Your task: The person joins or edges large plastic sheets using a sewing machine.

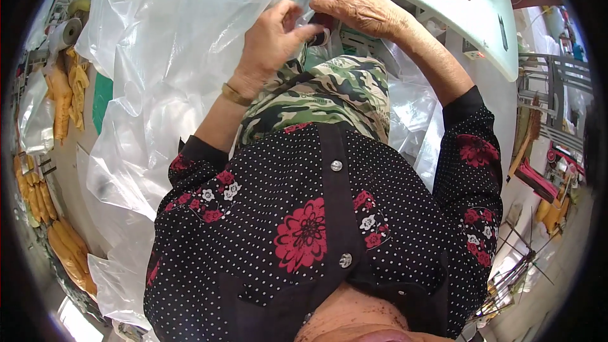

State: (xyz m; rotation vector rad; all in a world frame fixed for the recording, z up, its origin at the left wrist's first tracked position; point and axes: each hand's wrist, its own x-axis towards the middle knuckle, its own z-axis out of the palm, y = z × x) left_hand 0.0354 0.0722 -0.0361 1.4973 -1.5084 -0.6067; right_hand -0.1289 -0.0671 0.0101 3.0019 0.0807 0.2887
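Note:
A large sheet of clear plastic film (171, 44) spreads over my lap and off to the left. My left hand (272, 38), with a gold bracelet at the wrist, pinches an edge of the film. My right hand (354, 0) grips the same film just beyond it, near the edge of a white table (456, 19). The two hands almost touch. Below them lie my camouflage-patterned trousers (329, 95) and my black dotted shirt with red flowers (316, 215). What lies under the film between the fingers is hidden.
Yellow gloves (63, 95) lie in piles at the left, more lower left (60, 240). A tape roll (69, 28) sits at upper left. Metal racks (551, 76) stand at the right, thin metal rods (519, 266) at lower right.

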